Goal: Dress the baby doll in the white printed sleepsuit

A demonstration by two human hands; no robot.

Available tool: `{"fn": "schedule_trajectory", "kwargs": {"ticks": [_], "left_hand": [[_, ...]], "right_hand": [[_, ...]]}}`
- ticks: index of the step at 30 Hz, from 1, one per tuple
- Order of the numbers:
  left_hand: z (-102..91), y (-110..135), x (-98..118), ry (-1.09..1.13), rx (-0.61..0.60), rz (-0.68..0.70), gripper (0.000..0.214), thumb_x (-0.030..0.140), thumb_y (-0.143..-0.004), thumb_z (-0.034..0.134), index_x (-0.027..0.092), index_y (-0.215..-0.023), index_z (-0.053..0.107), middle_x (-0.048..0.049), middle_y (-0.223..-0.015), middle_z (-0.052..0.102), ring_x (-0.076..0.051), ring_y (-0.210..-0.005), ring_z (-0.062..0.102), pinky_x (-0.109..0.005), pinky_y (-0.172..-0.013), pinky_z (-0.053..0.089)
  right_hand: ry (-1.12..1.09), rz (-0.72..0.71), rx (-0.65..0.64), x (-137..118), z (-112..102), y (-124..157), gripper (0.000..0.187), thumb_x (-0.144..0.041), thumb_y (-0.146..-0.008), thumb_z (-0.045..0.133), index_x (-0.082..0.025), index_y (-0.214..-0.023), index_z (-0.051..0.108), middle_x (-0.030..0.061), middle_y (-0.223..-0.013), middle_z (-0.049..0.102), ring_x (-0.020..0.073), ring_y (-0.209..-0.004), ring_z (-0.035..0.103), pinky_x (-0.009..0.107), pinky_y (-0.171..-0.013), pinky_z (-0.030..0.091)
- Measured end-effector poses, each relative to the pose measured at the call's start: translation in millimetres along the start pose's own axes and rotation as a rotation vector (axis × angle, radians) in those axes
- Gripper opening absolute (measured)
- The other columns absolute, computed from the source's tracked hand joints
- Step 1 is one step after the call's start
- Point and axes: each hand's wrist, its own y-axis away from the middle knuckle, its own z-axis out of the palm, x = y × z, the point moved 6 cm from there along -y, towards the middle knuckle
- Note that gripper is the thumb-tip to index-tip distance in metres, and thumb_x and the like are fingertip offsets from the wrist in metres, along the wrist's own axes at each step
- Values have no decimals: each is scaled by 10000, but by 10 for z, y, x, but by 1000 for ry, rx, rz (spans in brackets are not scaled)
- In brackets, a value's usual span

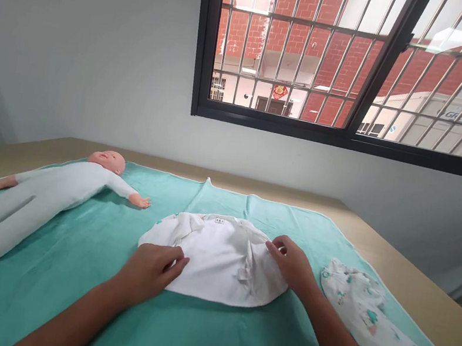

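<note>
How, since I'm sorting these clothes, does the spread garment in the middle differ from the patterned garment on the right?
The spread garment shows mostly plain white; the patterned garment shows scattered green prints. The spread garment lies wide and rounded; the patterned garment lies long and narrow. Both have a white ground and lie on the teal cloth.

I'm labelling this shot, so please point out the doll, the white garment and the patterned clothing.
Doll (57, 183), head view: its white-clothed torso.
White garment (209, 260), head view: its plain middle.
Patterned clothing (384, 332), head view: its middle.
</note>
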Motion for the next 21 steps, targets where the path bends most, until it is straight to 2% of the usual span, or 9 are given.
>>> {"fn": "schedule_trajectory", "kwargs": {"ticks": [2,4,7,9,13,16,21], "left_hand": [[-40,-34,-17,22,46,-58,419,455,-954,348,199,-640,458,35,-575,527,-129,-564,463,-277,-570,249],[-50,-97,1,70,72,-98,400,451,-948,364,207,-664,506,33,-608,564,-142,-600,503,-278,-583,285],[35,-263,106,168,62,-85,315,408,-944,379,235,-829,617,20,-793,663,-168,-751,587,-285,-668,383],[169,-424,189,195,32,-61,280,365,-935,395,250,-975,647,3,-959,692,-186,-894,613,-298,-768,432],[541,-860,350,117,-19,11,299,276,-919,404,243,-1079,653,-21,-1120,679,-198,-1057,593,-316,-913,445],[779,-1235,444,86,-16,47,283,199,-883,436,217,-1047,666,-45,-1110,682,-206,-1097,571,-318,-977,418],[1000,-1679,483,36,12,22,221,192,-854,448,175,-933,654,-118,-1052,662,-269,-1035,576,-389,-914,433]], "right_hand": [[90,77,-20,241,-8,-78,301,-512,-831,525,-219,-788,582,23,-828,651,178,-735,568,293,-677,393],[140,100,-43,367,7,-108,310,-513,-810,544,-210,-756,584,35,-822,650,182,-748,573,294,-690,391],[141,110,-57,401,32,-103,285,-491,-785,569,-208,-785,605,47,-861,659,190,-782,578,295,-701,385],[109,118,-80,374,43,-91,253,-451,-762,595,-212,-842,621,48,-891,667,195,-799,578,293,-696,379],[3,78,-42,215,-5,-72,165,-369,-766,570,-209,-786,607,24,-810,647,179,-763,555,287,-686,371],[-155,-51,-2,-30,-11,-17,162,-365,-787,554,-207,-769,582,-4,-756,603,157,-736,529,279,-699,383],[-368,-188,-138,-415,181,177,143,-348,-783,592,-208,-814,591,-26,-760,574,127,-709,498,259,-682,396]]}}
